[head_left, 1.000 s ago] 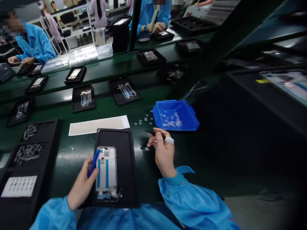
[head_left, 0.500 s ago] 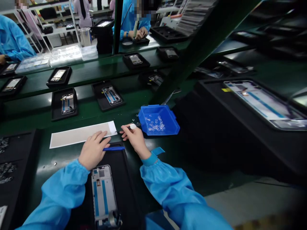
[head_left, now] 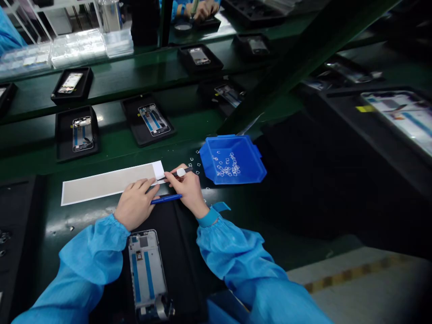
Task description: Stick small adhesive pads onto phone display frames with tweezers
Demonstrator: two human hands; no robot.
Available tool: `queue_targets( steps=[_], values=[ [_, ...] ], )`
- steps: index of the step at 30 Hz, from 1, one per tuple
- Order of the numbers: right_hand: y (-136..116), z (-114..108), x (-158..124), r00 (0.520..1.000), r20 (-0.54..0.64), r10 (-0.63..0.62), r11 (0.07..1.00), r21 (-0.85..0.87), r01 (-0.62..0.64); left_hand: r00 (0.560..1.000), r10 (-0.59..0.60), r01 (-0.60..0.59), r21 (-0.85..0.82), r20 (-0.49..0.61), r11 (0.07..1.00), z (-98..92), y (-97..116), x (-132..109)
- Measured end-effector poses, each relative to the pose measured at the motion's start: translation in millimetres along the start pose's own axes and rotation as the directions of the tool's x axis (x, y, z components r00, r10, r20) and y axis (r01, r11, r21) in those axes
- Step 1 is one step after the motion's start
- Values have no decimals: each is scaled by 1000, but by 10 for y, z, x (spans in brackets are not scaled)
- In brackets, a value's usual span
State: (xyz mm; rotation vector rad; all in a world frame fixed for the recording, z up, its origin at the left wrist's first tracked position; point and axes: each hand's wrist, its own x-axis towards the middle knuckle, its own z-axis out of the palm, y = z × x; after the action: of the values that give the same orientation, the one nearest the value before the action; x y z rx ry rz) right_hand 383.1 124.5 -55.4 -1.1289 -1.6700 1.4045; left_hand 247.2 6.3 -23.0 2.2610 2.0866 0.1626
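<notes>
- While the left hand lies palm down with its fingertips flat on the near edge of the paper strip, its thumb side traps a blue stick tool, so the hand is loosely closed on that tool.
- Right hand: closed in a pencil grip on black tweezers. The tips sit at the strip's white end, just beyond the left fingertips.
- Judgement on technique: hold the strip down close to the tips so it cannot slide. Work the tweezers at a shallow angle and lift only the edge, without creasing. The blue stick should stay clear of the tips.
- Strip orientation: the long axis runs away from the left hand's outer side, across the bench. The white end is nearest both hands.
- Tweezers axis: roughly in line with the strip, tips pointing toward the left fingertips.
- Blue bin holding small white rings: just outboard of the right hand.
- Phone frame in its black tray: bodyward of both wrists, long axis toward the person.
</notes>
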Motion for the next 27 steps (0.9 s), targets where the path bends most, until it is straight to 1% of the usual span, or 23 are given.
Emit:
queue_targets(
  steps=[4, 5, 7, 8, 9, 10, 11, 12, 13, 14, 16, 18, 20, 22, 25, 27],
  values=[
    [1, -1, 27, 1000, -12, 12, 999, 53, -12, 1000, 3, -2, -26, 18, 1000, 31, -8, 24],
    [-15, -21, 18, 999, -28, 17, 997, 75, -15, 1000, -4, 5, -48, 20, 999, 30, -23, 26],
    [-69, -88, -55, 995, -100, 21, 990, 139, -7, 1000, -30, 30, -136, 4, 990, -7, -77, 6],
    [-103, -130, -128, 989, -145, 22, 985, 175, 3, 998, -64, 57, -199, -26, 978, -46, -113, -22],
    [-138, -171, -226, 983, -185, 24, 978, 208, 16, 990, -122, 100, -271, -67, 957, -98, -150, -66],
    [-172, -205, -347, 979, -203, 29, 973, 232, 19, 973, -206, 160, -348, -101, 924, -159, -183, -123],
    [-202, -228, -486, 980, -194, 39, 970, 243, 10, 947, -303, 235, -423, -102, 875, -222, -209, -193],
    [-227, -237, -635, 986, -161, 54, 970, 242, -14, 918, -391, 313, -486, -65, 816, -281, -222, -271],
    [-246, -230, -784, 992, -107, 73, 973, 224, -47, 894, -448, 384, -534, 10, 753, -329, -222, -352],
    [-259, -211, -923, 995, -53, 85, 978, 194, -74, 881, -461, 436, -565, 108, 700, -359, -210, -430],
    [-265, -145, -1146, 995, 42, 85, 991, 98, -89, 872, -393, 487, -594, 292, 640, -363, -162, -561],
    [-253, -75, -1271, 995, 91, 39, 999, -16, -37, 864, -325, 501, -601, 384, 622, -312, -108, -641],
    [-234, -24, -1315, 994, 107, -18, 993, -115, 30, 858, -310, 508, -594, 409, 624, -251, -75, -670],
    [-218, 3, -1314, 992, 111, -58, 981, -177, 77, 866, -302, 491, -570, 398, 658, -214, -66, -664],
    [-208, 18, -1298, 991, 112, -73, 971, -218, 96, 885, -271, 443, -500, 379, 744, -217, -67, -635],
    [-208, 25, -1295, 991, 112, -74, 968, -231, 98, 891, -254, 417, -459, 376, 785, -235, -60, -618]
  ],
)
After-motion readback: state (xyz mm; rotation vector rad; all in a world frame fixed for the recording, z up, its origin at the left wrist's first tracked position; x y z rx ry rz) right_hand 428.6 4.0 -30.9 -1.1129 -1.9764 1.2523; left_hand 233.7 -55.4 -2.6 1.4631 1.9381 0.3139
